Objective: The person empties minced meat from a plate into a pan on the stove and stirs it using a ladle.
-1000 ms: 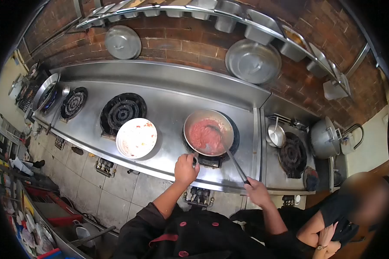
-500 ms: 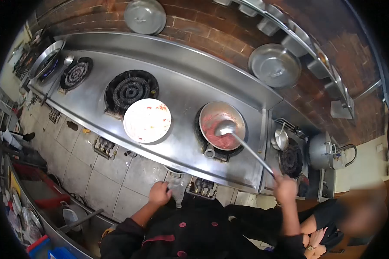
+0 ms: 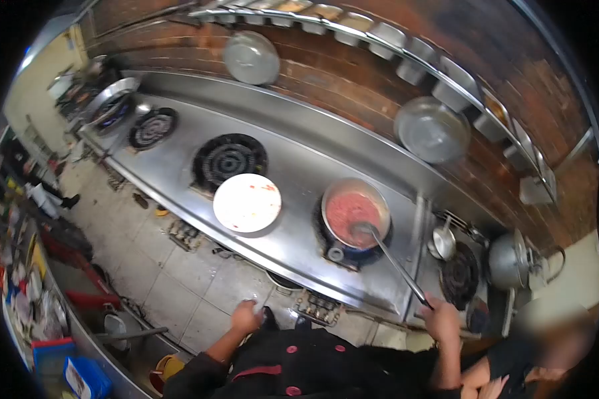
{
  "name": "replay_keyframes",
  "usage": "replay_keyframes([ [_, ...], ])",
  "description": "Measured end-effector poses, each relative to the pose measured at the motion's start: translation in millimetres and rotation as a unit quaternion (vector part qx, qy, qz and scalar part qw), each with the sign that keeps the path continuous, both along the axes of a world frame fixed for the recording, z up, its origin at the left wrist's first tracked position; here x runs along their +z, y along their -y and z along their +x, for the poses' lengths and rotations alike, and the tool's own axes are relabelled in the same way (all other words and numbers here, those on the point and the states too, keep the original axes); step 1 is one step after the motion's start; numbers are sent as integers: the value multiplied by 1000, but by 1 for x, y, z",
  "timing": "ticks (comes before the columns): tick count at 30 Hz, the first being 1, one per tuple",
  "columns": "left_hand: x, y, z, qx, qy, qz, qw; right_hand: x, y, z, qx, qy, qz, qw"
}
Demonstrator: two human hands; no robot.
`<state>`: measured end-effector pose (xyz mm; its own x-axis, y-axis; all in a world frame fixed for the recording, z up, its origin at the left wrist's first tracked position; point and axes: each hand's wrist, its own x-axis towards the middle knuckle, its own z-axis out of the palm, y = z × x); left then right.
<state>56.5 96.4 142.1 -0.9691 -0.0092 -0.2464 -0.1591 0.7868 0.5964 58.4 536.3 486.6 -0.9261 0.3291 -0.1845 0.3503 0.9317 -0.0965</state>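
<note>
Kitchen in brick, steel and tile

A reddish-brown brick wall (image 3: 339, 73) rises behind a long, shiny stainless-steel cooking counter (image 3: 294, 183) with an upright steel splashback (image 3: 299, 123). A narrow metal rack (image 3: 440, 75) runs along the bricks above. Pale grey square floor tiles (image 3: 186, 292), worn and stained, spread below the counter's front edge. A cream wall (image 3: 36, 103) shows at far left, a plain whitish wall (image 3: 579, 274) at right. Light gleams across the steel.

Rnd. lids (image 3: 251, 58) agst. brick wall (image 3: 339, 83).
</note>
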Motion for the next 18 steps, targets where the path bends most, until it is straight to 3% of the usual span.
replay_keyframes([
  [1,-19,-16,-10,0,-67,36,997,9,-1,-1,31,13,-2,999],
  [2,1,-42,-30,-33,-130,49,990,3,-12,-3,51,16,-68,996],
  [3,7,-63,-52,-84,-167,45,981,2,5,-12,-9,33,-72,997],
  [4,39,-89,-80,-101,-44,74,991,-44,-15,-18,65,-45,-22,997],
  [5,47,-114,-94,-96,-110,90,985,-48,3,-27,11,-14,-29,999],
  [8,100,-160,-125,-105,-114,113,981,-149,-51,-26,53,-172,-120,976],
  [11,102,-183,-128,-112,-91,90,985,-168,-35,-29,-35,-194,-136,971],
  [13,101,-190,-125,-107,-74,79,988,-186,-35,-33,-3,-123,-165,979],
  [14,104,-193,-124,-72,-71,85,991,-200,-52,-35,-7,-67,-232,970],
  [17,123,-196,-132,-22,-86,99,991,-124,-43,-19,50,-93,-285,953],
  [18,120,-200,-136,-37,-117,105,987,-98,-29,-21,1,-51,-260,964],
])
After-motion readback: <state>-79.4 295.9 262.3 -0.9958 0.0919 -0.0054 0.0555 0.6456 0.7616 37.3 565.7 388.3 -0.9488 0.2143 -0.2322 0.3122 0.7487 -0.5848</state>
